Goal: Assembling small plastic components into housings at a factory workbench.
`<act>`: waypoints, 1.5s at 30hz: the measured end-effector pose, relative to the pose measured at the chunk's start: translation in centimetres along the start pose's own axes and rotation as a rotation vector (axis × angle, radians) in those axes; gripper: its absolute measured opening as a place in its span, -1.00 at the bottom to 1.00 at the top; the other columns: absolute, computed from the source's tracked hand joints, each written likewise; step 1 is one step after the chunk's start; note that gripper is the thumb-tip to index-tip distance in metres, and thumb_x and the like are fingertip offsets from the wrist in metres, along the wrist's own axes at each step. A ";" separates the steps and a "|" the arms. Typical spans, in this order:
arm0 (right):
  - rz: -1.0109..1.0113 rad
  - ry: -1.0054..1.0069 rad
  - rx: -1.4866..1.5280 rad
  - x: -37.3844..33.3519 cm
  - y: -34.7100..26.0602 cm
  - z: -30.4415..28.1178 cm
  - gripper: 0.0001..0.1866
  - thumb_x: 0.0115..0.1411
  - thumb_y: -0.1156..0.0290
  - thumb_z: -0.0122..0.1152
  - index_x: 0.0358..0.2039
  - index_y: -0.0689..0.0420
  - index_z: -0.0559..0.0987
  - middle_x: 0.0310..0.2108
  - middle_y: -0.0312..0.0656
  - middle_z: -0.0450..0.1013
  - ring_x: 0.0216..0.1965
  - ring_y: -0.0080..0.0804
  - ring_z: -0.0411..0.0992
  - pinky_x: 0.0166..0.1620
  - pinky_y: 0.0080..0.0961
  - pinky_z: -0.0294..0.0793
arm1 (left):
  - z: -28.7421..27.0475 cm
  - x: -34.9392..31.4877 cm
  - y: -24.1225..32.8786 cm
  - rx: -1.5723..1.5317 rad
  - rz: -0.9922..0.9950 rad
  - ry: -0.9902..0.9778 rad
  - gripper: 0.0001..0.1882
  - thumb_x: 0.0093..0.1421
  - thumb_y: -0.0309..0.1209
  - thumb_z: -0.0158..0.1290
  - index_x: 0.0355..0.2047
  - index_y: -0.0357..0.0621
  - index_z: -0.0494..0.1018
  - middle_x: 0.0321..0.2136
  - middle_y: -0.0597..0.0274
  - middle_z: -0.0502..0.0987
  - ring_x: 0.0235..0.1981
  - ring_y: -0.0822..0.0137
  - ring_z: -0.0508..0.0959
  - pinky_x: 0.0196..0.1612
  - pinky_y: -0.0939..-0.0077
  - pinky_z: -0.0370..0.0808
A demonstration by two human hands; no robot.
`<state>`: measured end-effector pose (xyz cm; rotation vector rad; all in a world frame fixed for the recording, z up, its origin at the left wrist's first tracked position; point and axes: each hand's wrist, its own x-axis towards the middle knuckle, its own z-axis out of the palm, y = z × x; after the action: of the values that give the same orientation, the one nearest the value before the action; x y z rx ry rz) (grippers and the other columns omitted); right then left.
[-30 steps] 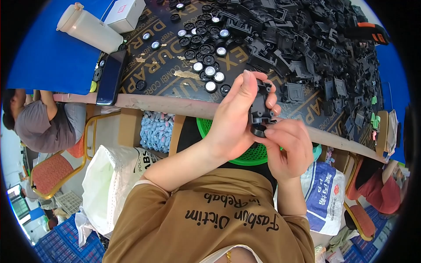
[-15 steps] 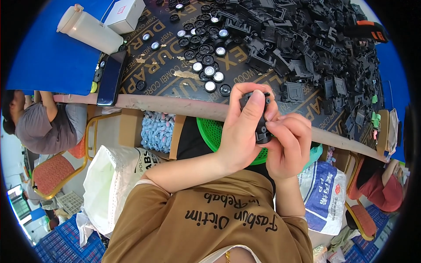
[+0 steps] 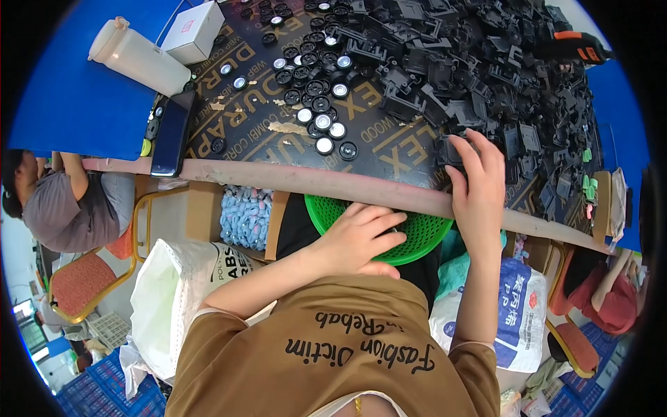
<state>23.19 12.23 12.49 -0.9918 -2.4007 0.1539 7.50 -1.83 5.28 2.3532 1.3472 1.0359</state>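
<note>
My left hand (image 3: 365, 236) is over the green mesh basket (image 3: 321, 208) at my lap, its fingers stretched and a little apart. A small dark bit shows by its fingertips, too covered to name. At the table's front edge, my right hand (image 3: 481, 170) reaches to a black plastic part (image 3: 445, 149), boxy and frame-like. Thumb and forefinger are apart around the near side of that part, which still lies on the table. Beyond it spreads a big heap of similar black plastic parts (image 3: 472, 62).
Small black wheels (image 3: 314, 88), some with silver faces, lie left of the heap. A phone (image 3: 171, 139), a white bottle (image 3: 135, 55) and a white box (image 3: 194, 31) stand at the left. An orange-and-black tool (image 3: 573, 47) lies far right. Below are sacks (image 3: 187, 292) and a carton of blue pieces (image 3: 246, 217).
Both hands were together holding a black assembled part above the table edge. They have separated: the left moved down to the basket, the right out to the heap. The part no longer shows clearly.
</note>
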 end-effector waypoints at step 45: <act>0.575 -0.449 1.728 -1.4 -3.2 -0.7 -0.64 -0.08 0.74 0.23 -0.25 0.24 0.36 -0.39 -0.25 0.40 -0.36 -0.58 0.43 -0.32 -0.71 0.47 | -7.0 6.9 1.5 0.110 -0.189 0.004 -0.67 -0.26 -0.43 0.15 -0.46 -0.18 0.28 -0.52 0.19 0.34 -0.44 0.19 0.38 -0.49 0.38 0.40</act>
<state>22.36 8.89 13.49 -0.6229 -1.2123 2.2693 5.97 2.07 14.28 2.2451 1.6303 0.9348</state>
